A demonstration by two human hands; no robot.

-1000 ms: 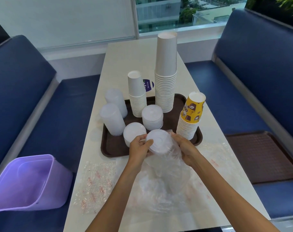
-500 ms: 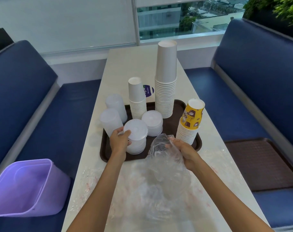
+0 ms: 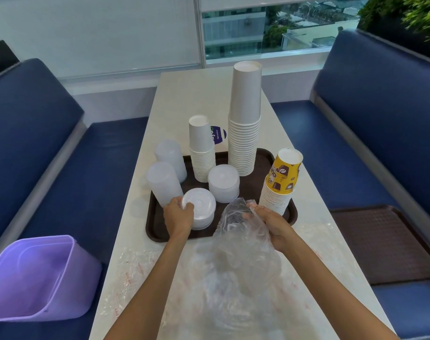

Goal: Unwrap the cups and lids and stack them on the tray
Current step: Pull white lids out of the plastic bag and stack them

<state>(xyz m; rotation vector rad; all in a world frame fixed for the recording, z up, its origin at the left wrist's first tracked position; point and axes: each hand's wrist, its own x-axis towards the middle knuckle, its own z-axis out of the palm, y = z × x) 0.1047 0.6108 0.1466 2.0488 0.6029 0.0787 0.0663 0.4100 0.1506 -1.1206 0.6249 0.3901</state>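
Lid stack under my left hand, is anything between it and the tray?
Nothing visible. The lid stack already appears to sit on bare tray, the left hand gripping its side. Beside it, clear cups stand left and a second lid stack behind, neither beneath it.

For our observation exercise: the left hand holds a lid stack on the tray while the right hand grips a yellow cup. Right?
No. The head view shows the right hand gripping the clear plastic wrapper instead; the left hand does hold the lid stack.

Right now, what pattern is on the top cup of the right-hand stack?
Yellow cup printed with brown coffee beans and cup motifs; head view.
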